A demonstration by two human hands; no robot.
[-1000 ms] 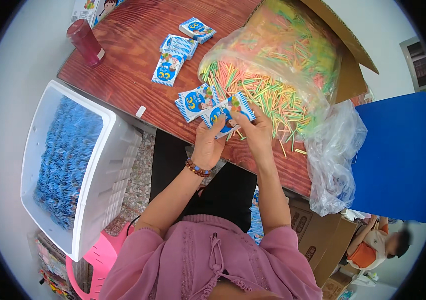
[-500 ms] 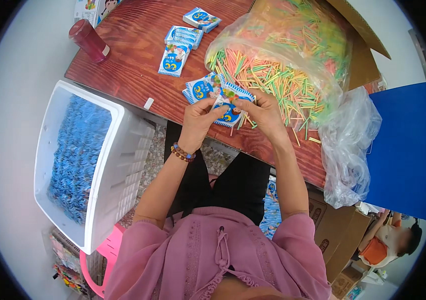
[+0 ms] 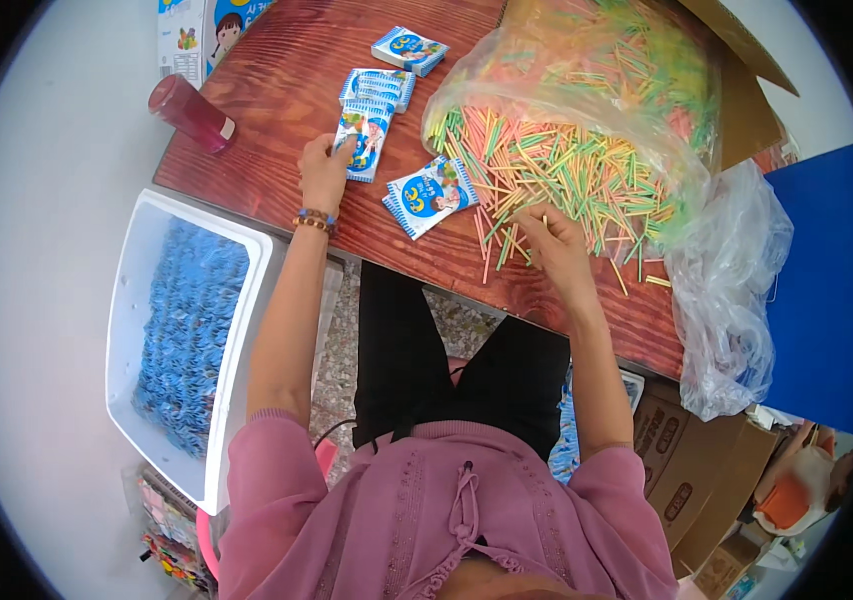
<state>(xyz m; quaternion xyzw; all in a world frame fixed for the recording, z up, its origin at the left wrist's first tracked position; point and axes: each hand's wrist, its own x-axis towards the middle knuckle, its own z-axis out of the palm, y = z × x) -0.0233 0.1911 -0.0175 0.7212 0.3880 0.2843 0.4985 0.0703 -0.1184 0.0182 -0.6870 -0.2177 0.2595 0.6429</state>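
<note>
1. The packet (image 3: 365, 140) in the left hand (image 3: 325, 170) is a small flat paper pouch, blue and white with a cartoon print. It lies on the wooden table (image 3: 267, 120), on the person's left side, with its near edge pinched between thumb and fingers.
2. The left hand is closed on that packet; a beaded bracelet (image 3: 314, 219) sits at the wrist.
3. The right hand (image 3: 555, 245) rests on the sticks (image 3: 557, 170), thin straight pieces in pink, green, yellow and orange, spilled in a loose heap from a clear plastic bag (image 3: 587, 60). Its fingers are curled down among the near sticks; I cannot tell whether they grip any.
4. Between the two hands a second packet (image 3: 431, 196) lies flat and tilted, apart from both.
5. Further up the table lie a small stack of packets (image 3: 379, 86) and one single packet (image 3: 409, 50).
6. A red bottle (image 3: 191, 113) lies on its side near the table's left corner.
7. Left of the person stands a white bin (image 3: 137, 290) filled with blue packets.
</note>
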